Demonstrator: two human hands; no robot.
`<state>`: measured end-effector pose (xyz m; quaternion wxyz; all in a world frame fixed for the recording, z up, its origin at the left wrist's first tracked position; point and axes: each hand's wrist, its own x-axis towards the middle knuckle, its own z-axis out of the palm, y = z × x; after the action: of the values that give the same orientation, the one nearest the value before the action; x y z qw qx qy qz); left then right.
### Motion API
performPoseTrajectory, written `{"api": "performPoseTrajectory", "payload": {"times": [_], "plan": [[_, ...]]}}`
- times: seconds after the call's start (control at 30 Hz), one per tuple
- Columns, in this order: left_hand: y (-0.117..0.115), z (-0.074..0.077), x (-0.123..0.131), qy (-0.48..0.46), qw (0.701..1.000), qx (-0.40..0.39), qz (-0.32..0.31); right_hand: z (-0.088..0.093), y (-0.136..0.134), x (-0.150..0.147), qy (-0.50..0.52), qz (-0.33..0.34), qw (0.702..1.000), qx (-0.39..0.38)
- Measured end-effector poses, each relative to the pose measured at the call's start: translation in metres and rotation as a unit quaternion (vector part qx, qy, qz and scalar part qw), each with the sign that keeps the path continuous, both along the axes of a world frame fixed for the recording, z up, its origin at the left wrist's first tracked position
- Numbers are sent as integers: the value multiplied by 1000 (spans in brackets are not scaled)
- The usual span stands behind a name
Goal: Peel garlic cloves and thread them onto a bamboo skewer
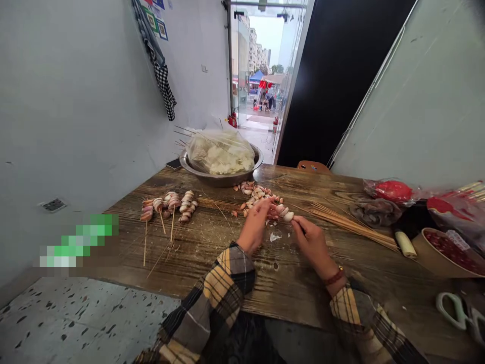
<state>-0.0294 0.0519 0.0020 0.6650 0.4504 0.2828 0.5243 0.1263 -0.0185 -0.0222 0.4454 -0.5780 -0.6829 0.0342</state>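
Note:
Above the middle of the table, a garlic skewer [285, 213] with a few pale cloves spans the gap between my hands. My right hand [312, 244] pinches its near end, thumb and finger together; the stick itself is mostly hidden. At the far end, the curled fingers of my left hand [257, 222] close on the skewer, and its tip is hidden behind them. Just beyond lies a heap of loose garlic cloves [258, 193], some with pinkish skin. To the left rest several threaded garlic skewers [172, 201], their bare sticks pointing towards me.
A metal basin [222, 180] holding a plastic bag [223, 149] of pale food stands at the back. Bare bamboo skewers [352, 225] lie to the right, near a paper tub [435, 258] of dark red food. Scissors [452, 309] sit at the right front.

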Motion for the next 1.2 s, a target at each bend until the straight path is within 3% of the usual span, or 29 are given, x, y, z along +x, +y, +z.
{"api": "performPoseTrajectory", "payload": {"times": [0.17, 0.3, 0.37, 0.5, 0.57, 0.63, 0.77, 0.97, 1.07, 1.2], "plan": [[23, -6, -15, 56, 988, -7, 145, 1, 1, 18, -11, -80, 997, 6], [31, -16, -17, 237, 944, 106, 203, -2, 4, 21, -22, -83, 996, 7], [30, -19, -15, 365, 885, 216, 191, -2, 6, 18, -23, -76, 997, 7], [24, -20, -12, 555, 731, 381, 111, -2, 7, 14, -23, -68, 997, 12], [23, -19, -13, 601, 682, 407, 93, -2, 7, 13, -24, -63, 998, 12], [24, -19, -15, 625, 657, 413, 87, -1, 6, 13, -24, -57, 998, 9], [25, -19, -19, 639, 645, 409, 87, 0, 6, 13, -22, -46, 999, 0], [27, -22, -21, 633, 657, 397, 95, 0, 5, 13, -20, -43, 999, 4], [30, -23, -21, 619, 685, 367, 115, 1, 4, 12, -18, -42, 999, 2], [40, -24, -29, 572, 752, 285, 165, 4, 2, 12, -13, -45, 999, 1]]}}
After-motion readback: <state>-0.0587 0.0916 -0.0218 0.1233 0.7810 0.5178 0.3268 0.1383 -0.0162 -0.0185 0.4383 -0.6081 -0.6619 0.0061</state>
